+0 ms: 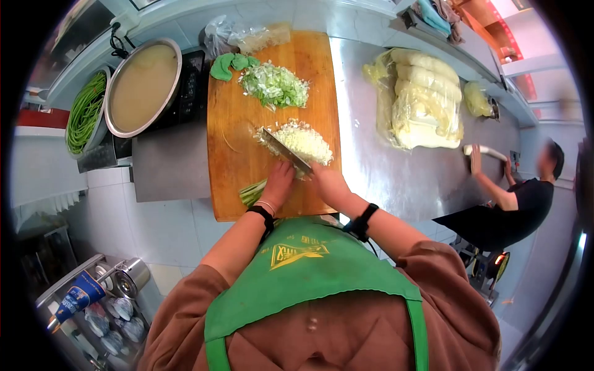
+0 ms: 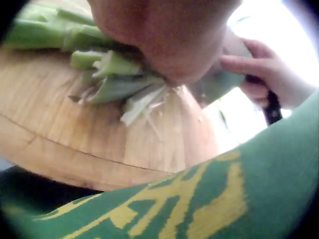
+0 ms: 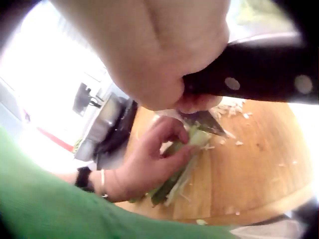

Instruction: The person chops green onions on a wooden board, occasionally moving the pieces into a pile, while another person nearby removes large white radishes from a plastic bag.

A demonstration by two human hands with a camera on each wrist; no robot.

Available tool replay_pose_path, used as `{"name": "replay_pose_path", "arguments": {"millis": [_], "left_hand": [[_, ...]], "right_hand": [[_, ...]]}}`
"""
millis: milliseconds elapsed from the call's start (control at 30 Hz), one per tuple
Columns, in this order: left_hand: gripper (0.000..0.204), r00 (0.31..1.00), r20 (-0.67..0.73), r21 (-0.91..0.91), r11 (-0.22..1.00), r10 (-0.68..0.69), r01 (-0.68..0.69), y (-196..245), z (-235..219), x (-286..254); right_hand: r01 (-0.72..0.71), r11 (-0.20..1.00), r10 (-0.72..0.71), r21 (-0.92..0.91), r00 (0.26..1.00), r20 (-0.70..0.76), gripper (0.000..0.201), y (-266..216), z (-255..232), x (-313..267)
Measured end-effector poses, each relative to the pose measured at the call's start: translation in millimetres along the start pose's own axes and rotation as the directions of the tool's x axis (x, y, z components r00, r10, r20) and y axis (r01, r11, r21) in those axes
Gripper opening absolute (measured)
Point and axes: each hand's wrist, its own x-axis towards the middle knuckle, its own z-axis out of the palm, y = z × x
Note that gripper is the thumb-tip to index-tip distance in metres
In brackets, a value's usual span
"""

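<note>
My right hand [image 1: 331, 187] grips the black riveted handle [image 3: 264, 74] of a broad-bladed kitchen knife [image 1: 286, 150], whose blade slants across the wooden cutting board [image 1: 238, 145]. Close beside the blade, my left hand [image 1: 280, 184] holds a bundle of green onion stalks [image 1: 252, 193] down on the board. In the right wrist view its thumb and fingers pinch the stalks [image 3: 172, 179] near their cut end. Leafy green ends [image 2: 32, 32] stick out past the hand in the left wrist view. Chopped white pieces [image 1: 306, 142] lie heaped just beyond the blade.
A second pile of chopped greens [image 1: 275, 85] and a crumpled green item [image 1: 229, 65] sit at the board's far end. Left stand a large pan of cloudy liquid [image 1: 143, 86] and green beans [image 1: 88, 111]. Right, plastic-wrapped dough [image 1: 427, 102]; another person [image 1: 516, 195] handles a dough roll [image 1: 486, 150].
</note>
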Motion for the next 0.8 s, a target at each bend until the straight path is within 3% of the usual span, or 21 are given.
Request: {"name": "replay_pose_path", "arguments": {"millis": [167, 367, 467, 567, 667, 800], "left_hand": [[0.029, 0.999, -0.003, -0.006, 0.999, -0.032, 0.032, 3.6, 2.3, -6.0], [0.028, 1.0, -0.013, -0.018, 1.0, -0.008, 0.008, 1.3, -0.7, -5.8], [0.028, 1.0, -0.007, -0.036, 0.999, -0.026, 0.025, 3.9, 1.4, -5.6], [0.028, 1.0, 0.004, -0.01, 1.0, -0.028, 0.028, 4.0, -3.8, -4.4], [0.033, 0.997, 0.05, 0.04, 0.997, -0.061, 0.059, 4.3, 3.1, -5.8], [0.034, 0.999, -0.001, 0.028, 0.999, -0.044, 0.044, 4.4, 1.6, -9.2]], "right_hand": [[-0.02, 0.999, 0.019, -0.03, 1.0, -0.016, 0.017, 2.7, 12.9, -13.5], [-0.055, 0.998, 0.054, 0.005, 0.995, 0.079, 0.019, -7.7, -16.7, -8.5], [-0.048, 0.997, 0.053, -0.06, 0.996, 0.075, 0.01, -9.4, -9.1, -13.3], [-0.036, 0.996, 0.034, -0.084, 0.999, -0.027, 0.011, -2.1, 18.2, -3.6], [0.031, 0.999, -0.031, 0.008, 0.998, -0.046, 0.011, 1.3, 2.8, -2.6], [-0.053, 0.999, 0.053, 0.001, 0.998, 0.043, 0.017, -8.3, 0.4, -11.1]]}}
